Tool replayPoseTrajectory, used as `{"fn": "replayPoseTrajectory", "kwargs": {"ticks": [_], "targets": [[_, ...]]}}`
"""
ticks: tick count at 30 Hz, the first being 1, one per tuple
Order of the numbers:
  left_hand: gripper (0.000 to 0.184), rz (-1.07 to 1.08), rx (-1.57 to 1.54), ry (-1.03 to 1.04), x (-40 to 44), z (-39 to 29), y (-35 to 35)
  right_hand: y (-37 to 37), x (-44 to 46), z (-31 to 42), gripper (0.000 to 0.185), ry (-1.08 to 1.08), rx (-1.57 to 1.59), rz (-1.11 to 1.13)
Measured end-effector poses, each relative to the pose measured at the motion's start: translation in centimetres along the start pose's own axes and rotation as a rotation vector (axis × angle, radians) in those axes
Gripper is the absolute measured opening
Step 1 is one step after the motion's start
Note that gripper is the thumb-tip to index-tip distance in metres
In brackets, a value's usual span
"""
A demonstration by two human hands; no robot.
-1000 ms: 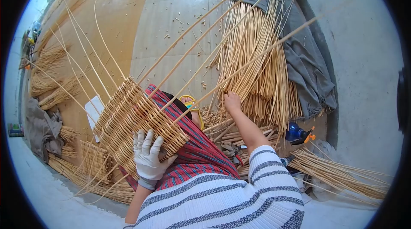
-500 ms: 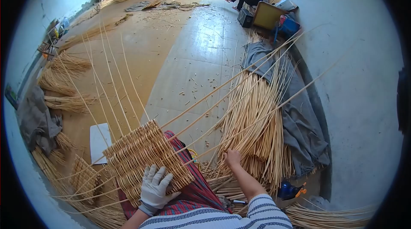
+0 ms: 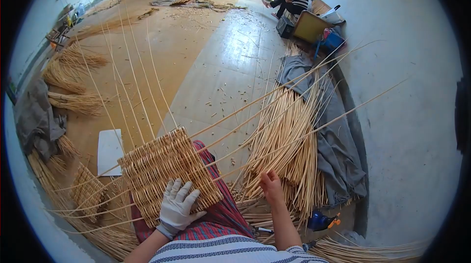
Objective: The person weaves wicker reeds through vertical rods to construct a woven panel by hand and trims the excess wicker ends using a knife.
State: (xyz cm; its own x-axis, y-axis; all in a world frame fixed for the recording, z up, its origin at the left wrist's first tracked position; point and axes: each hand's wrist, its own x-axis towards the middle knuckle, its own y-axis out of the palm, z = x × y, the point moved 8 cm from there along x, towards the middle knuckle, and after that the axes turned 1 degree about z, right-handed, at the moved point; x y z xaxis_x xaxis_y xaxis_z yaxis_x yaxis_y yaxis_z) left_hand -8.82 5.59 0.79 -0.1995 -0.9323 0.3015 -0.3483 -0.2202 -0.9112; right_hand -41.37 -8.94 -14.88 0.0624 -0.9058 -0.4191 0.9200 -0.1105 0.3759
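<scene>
Woven wicker panel (image 3: 169,169) lies tilted across the person's lap, over a red striped cloth (image 3: 228,211), with long thin rods running out from its upper, left and right edges. Against its lower part rests the left hand (image 3: 177,208), in a pale glove: it is laid on the weave rather than closed round it, the fingers a little spread and the thumb set apart from them, near the panel's lower right corner.

To the right of the panel and apart from it is the bare right hand (image 3: 272,187), raised in front of a large bundle of rods (image 3: 284,147). Its fingers are bent and drawn in near the thumb; whether anything thin is pinched between them cannot be told.

Grey cloth (image 3: 338,152) runs along the right side of the bundle, and a dark blue object (image 3: 318,221) with an orange part sits near its lower end. Left of the panel, a white sheet (image 3: 110,151) lies on the floor (image 3: 196,110), near a smaller woven piece (image 3: 88,193).
</scene>
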Motion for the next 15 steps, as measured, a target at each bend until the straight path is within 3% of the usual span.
{"fn": "replayPoseTrajectory", "kwargs": {"ticks": [3,5,8,10,15], "targets": [[0.075,0.093,-0.074,-0.074,-2.6,-1.0,-1.1,6.3,-5.9,6.1,0.020,-0.455,-0.054,0.129],[0.076,-0.050,-0.067,-0.011,1.3,-0.5,-1.9,9.6,-7.3,8.5,0.019,-0.612,0.060,0.221],[0.082,0.043,-0.069,-0.096,0.1,0.2,-1.2,9.8,-6.6,7.2,0.016,-0.520,0.113,0.170],[0.085,0.036,-0.103,-0.078,1.5,1.0,-1.3,10.7,-4.5,6.0,0.015,-0.303,0.069,0.219],[0.085,0.018,-0.094,-0.105,1.3,1.3,-1.2,10.1,-3.9,4.8,0.013,-0.281,-0.046,0.203]]}}
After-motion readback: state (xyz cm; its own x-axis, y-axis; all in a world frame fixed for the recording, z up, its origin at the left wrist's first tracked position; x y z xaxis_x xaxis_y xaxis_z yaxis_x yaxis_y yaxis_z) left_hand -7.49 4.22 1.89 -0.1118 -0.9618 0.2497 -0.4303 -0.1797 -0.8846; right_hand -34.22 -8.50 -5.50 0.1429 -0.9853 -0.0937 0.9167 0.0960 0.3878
